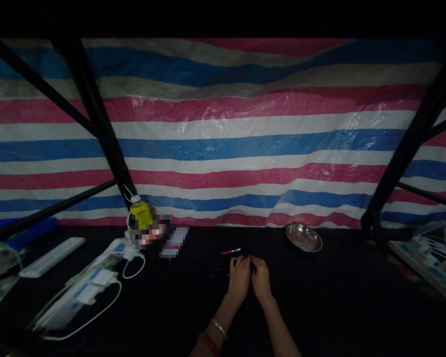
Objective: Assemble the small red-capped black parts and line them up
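Two bare hands of yours meet at the fingertips over a matte black worktop (327,302), the left hand (240,275) with bent fingers and the right hand (260,277) curled in against it; the dimness hides whether either one grips anything. Just beyond your left fingertips lies a slim, glossy red stick with a silvery end (231,251), tilted slightly up to the right. Some small, dark shapes beside your left hand are too dim to identify. Your left wrist wears a smooth silver bangle (219,328) and a red band (209,343).

Farther back on your right sits a round, shallow dish of shiny metal (304,238). Well to your left, a long white power strip with plugs (96,287) trails a looping white cable (96,317), near a yellow bottle with a white cap (141,214) and a pixelated patch. Black metal posts (100,124) slant down on both sides, before a creased, glossy plastic sheet striped red, white and blue (245,144).
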{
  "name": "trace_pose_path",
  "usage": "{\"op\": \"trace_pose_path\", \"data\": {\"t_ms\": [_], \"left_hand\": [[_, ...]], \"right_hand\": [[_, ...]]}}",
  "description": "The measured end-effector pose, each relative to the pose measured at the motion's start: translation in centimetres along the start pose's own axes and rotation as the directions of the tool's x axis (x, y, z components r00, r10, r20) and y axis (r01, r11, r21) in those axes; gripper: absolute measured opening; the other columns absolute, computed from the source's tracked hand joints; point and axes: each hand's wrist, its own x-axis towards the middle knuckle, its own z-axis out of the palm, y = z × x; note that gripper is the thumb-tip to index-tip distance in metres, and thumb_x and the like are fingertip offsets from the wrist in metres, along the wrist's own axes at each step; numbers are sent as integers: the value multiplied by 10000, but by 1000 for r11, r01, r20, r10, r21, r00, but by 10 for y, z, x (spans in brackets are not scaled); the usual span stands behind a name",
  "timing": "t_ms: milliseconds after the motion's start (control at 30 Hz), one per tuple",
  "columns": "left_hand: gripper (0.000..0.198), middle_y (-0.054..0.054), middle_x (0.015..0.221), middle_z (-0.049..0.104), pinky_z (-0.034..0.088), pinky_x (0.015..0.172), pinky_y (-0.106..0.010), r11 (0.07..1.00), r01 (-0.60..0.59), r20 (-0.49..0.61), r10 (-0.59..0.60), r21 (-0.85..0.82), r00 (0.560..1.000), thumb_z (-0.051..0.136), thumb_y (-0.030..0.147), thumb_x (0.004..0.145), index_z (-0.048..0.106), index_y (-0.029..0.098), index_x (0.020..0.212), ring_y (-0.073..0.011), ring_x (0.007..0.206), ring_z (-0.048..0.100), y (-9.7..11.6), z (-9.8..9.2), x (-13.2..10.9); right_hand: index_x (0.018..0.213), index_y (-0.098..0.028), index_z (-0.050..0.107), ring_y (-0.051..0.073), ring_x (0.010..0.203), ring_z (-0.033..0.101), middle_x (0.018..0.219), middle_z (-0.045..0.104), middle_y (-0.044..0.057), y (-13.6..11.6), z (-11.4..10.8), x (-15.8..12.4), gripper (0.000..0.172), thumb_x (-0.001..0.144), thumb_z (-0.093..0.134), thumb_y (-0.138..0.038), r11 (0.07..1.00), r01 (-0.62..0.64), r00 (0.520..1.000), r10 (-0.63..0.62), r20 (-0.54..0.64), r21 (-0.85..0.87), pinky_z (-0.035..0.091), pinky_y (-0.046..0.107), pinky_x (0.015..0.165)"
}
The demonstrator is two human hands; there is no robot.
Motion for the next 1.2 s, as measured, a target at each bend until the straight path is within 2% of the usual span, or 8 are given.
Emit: {"op": "trace_pose_path", "data": {"t_ms": [333, 800, 1000, 1200], "left_hand": [[371, -37, 998, 656, 276, 985, -404, 999, -16, -22, 15, -49, 1000, 357, 89, 862, 501, 188, 1190, -172, 1008, 543, 0, -5, -4], [365, -64, 1039, 641, 319, 962, -403, 995, -12, -60, 6, -95, 998, 334, 56, 853, 524, 161, 1147, -168, 978, 569, 0, -6, -6], [337, -74, 1038, 639, 308, 954, -450, 997, 29, -45, -32, -65, 998, 341, 89, 860, 563, 161, 1104, -220, 1058, 522, 5, -13, -6], [319, -43, 1040, 641, 275, 973, -451, 998, 21, -39, -23, -61, 999, 346, 98, 866, 597, 198, 1036, -210, 1075, 498, 3, -12, -7]], "right_hand": [[913, -163, 691, 208, 913, 592, 938, 670, 90, -3, -2, -3, 358, 730, 403, -52, 998, -22, 999, 25, -46, 54, 464, 339, 850], [848, -160, 690, 202, 903, 604, 935, 648, 94, 5, 1, -3, 344, 679, 416, -39, 999, -30, 995, 34, -96, 44, 471, 324, 844], [881, -141, 695, 217, 922, 591, 948, 636, 117, 13, 4, -4, 317, 718, 429, -84, 998, -55, 990, 52, -133, -17, 470, 335, 855], [868, -110, 702, 243, 927, 578, 949, 619, 147, 18, 7, -4, 271, 751, 459, -145, 990, -90, 981, 70, -179, -109, 463, 353, 854]]}}
